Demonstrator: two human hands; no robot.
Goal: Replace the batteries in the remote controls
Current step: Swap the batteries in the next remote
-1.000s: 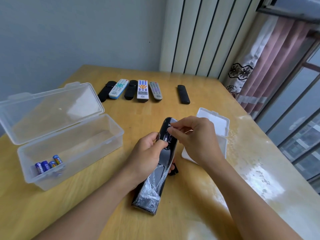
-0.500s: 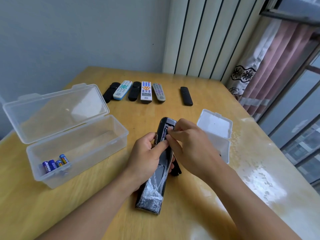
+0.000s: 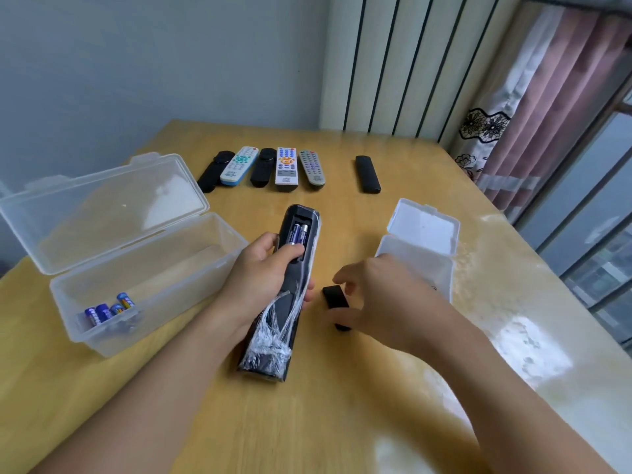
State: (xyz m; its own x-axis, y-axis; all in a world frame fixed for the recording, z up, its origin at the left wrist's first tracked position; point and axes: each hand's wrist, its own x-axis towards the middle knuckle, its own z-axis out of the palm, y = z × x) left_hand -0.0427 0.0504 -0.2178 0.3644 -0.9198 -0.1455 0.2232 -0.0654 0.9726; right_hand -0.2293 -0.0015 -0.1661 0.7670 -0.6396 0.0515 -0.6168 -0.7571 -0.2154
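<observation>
My right hand (image 3: 379,295) has left the battery bay and now reaches, fingers spread, over the battery cover (image 3: 336,306) mid-table. My left hand's (image 3: 263,268) grip clamps the plastic-wrapped remote (image 3: 285,289), two batteries (image 3: 298,233) seated. Next I judge: pinch the cover, slide it shut.

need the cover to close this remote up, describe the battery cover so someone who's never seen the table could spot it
On the wooden table, look between the plastic-wrapped remote held in the left hand and the small white box. The battery cover lies flat there, under the reaching right hand. It is a short, plain black rectangle without buttons, much smaller than any remote.
</observation>
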